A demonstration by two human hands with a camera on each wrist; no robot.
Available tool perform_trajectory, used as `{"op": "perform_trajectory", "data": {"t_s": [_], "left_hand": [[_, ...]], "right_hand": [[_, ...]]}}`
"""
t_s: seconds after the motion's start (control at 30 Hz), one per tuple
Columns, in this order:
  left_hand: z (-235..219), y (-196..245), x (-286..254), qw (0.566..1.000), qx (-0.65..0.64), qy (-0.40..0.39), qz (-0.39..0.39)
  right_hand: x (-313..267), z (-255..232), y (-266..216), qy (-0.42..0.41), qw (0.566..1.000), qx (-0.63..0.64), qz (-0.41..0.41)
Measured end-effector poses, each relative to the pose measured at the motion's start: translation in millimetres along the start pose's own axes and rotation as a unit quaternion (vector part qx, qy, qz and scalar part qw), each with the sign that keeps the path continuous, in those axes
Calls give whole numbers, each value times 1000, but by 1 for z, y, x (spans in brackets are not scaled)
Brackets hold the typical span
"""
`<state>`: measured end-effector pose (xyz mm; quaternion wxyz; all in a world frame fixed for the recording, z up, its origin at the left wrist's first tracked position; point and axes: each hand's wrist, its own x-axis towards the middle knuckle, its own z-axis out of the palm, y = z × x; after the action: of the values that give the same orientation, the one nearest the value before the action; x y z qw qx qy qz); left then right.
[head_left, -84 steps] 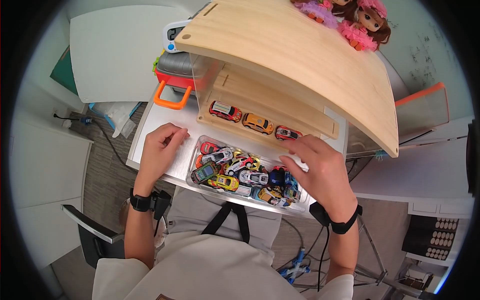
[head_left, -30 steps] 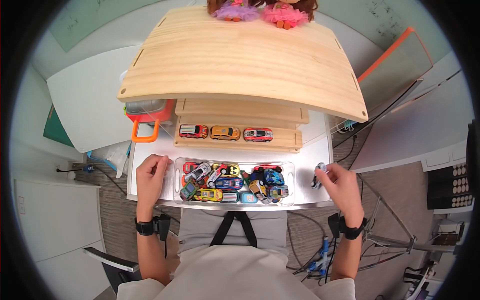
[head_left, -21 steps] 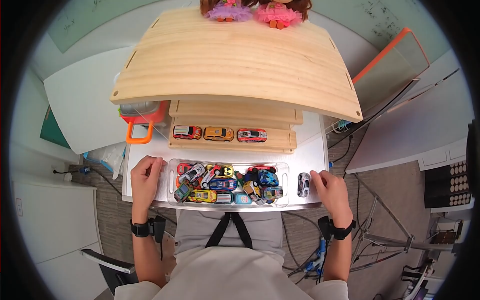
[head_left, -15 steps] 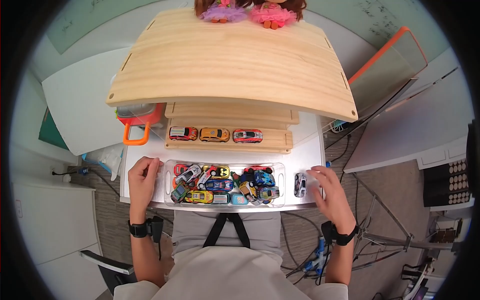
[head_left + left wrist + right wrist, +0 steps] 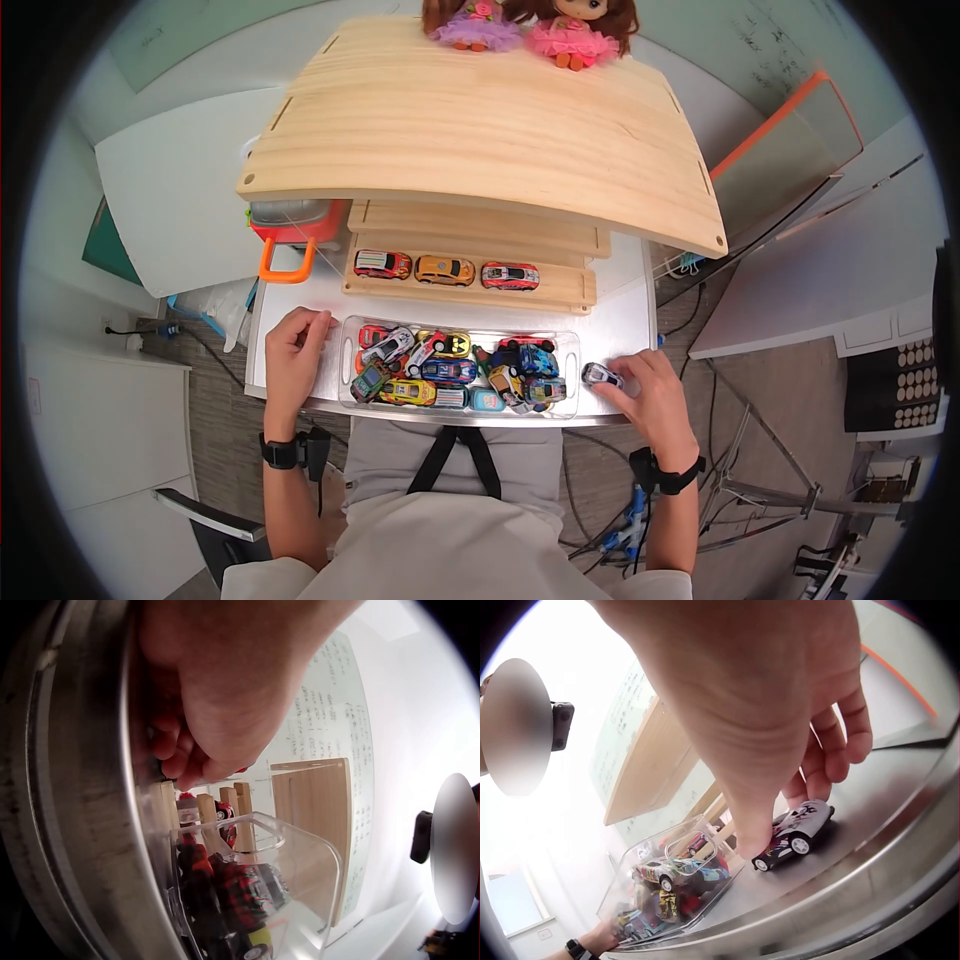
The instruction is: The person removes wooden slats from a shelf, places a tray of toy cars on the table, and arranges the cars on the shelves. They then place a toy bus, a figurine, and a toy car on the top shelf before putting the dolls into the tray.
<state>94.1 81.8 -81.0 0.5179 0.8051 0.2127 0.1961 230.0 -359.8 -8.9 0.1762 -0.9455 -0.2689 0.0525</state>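
My right hand [image 5: 648,395] pinches a white and black toy car [image 5: 602,376] between thumb and fingers on the metal tabletop. The right wrist view shows the thumb [image 5: 754,838] on one side of the car and the fingers behind it. Beside that car stands a clear plastic bin [image 5: 571,345] heaped with toy cars. My left hand [image 5: 297,350] rests on the tabletop left of the bin, fingers loosely curled with nothing held. Behind the bin, a low wooden step carries a red striped car [image 5: 382,265], an orange car [image 5: 445,270] and a red and silver car [image 5: 510,276] in a row.
A large wooden board [image 5: 480,130] overhangs the wooden steps [image 5: 470,290], with two dolls [image 5: 570,40] on top. A red case with an orange handle [image 5: 287,272] stands at the left. The table's front metal edge [image 5: 460,421] runs close to the body.
My right hand moved from over the bin to the right with the white car, set it down and let go. Now it holds the car again, turned and nearer the bin. The left hand stays put.
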Motion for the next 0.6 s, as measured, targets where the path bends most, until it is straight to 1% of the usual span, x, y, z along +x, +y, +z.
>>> {"op": "perform_trajectory", "data": {"t_s": [0.03,0.1,0.17,0.23,0.3,0.33,0.4,0.43,0.5,0.53,0.57,0.6], "left_hand": [[1,3,0,1000,6,-1,6],[0,7,0,1000,9,2,9],[-1,8,-1,999,39,-6,12],[-1,8,-1,999,37,-3,9],[0,8,-1,999,37,-1,8],[0,10,-1,999,34,0,16],[-1,11,-2,999,31,1,23],[-1,10,-1,999,36,-2,20],[-1,10,-1,999,40,-5,19],[-1,10,-1,999,37,-5,22],[0,10,-1,999,35,-6,23],[0,9,-2,999,35,-7,24]], "right_hand": [[0,0,-1,-1,1000,-2,-4],[0,1,-2,41,998,21,-35],[-1,3,0,36,998,23,-46],[-2,2,0,34,998,27,-56],[-3,0,-3,37,999,21,-18],[-2,-4,-7,36,999,21,-20],[2,-15,-19,87,994,69,-3],[5,-19,-23,87,994,68,-4],[13,-26,-33,135,984,100,-58],[19,-32,-42,141,982,88,-92],[26,-34,-49,141,982,88,-91],[34,-36,-55,140,978,78,-134]]}}
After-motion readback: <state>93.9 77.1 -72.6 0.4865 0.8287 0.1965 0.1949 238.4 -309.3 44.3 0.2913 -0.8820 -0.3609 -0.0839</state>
